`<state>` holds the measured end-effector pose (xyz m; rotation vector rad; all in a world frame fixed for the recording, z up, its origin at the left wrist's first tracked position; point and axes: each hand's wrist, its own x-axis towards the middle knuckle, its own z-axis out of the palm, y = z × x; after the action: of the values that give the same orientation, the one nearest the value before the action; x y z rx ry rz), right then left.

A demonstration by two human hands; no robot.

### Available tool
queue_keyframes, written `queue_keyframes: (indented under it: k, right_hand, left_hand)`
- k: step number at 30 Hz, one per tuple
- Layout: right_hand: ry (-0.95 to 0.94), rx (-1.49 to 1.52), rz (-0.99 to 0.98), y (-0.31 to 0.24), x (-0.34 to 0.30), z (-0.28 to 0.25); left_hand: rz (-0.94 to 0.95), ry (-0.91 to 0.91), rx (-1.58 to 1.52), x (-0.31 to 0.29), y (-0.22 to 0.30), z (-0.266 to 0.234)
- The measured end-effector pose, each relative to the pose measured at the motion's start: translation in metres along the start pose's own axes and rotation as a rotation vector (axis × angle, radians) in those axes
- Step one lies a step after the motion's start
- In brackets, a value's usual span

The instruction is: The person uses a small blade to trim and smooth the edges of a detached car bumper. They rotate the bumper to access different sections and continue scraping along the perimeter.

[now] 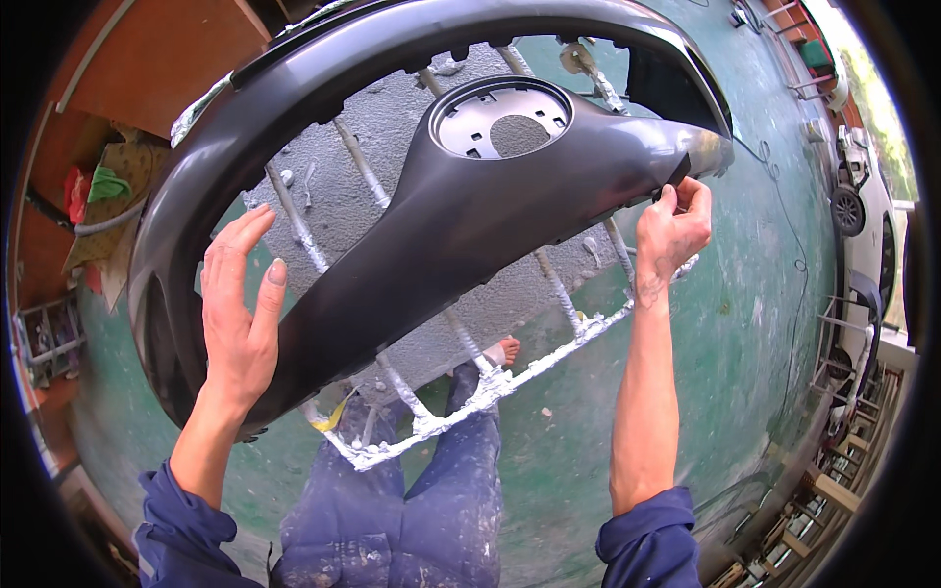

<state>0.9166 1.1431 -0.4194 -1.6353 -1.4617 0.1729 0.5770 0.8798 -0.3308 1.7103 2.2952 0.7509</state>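
Observation:
A large black car bumper [470,211] lies across a rack of metal bars [470,392] thickly crusted with whitish paint. Its lower strip carries a round recessed opening [461,120] with small slots. My left hand [238,314] is over the bumper's left part, fingers stretched out and thumb apart, with nothing in it; whether it touches the surface I cannot tell. At the right end of the strip, my right hand [676,230] is closed in a pinch on a small thin dark piece [680,170], which lies against the bumper. What that piece is made of does not show.
Under the rack is a grey, paint-speckled board [412,127] on a green floor [745,343]. A dark cable [799,265] runs along the floor at right. Beyond stand a white car [863,196] and stacked lengths of material [843,461]. Brown panels [137,69] and cloths [108,186] are at left.

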Motion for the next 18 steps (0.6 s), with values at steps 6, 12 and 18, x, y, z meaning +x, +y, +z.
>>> queue_keyframes:
  k: [6,12,18]
  right_hand:
    - [-0.016,0.045,0.043,-0.026,-0.035,-0.004]
    - [-0.034,0.101,0.075,-0.059,-0.075,-0.01]
    - [-0.046,0.126,-0.005,-0.074,-0.115,-0.015]
  left_hand:
    - [-0.004,-0.008,-0.011,-0.004,-0.01,-0.006]
    - [0.0,-0.029,-0.044,-0.012,-0.02,-0.011]
    - [-0.013,-0.051,-0.031,-0.035,-0.032,-0.018]
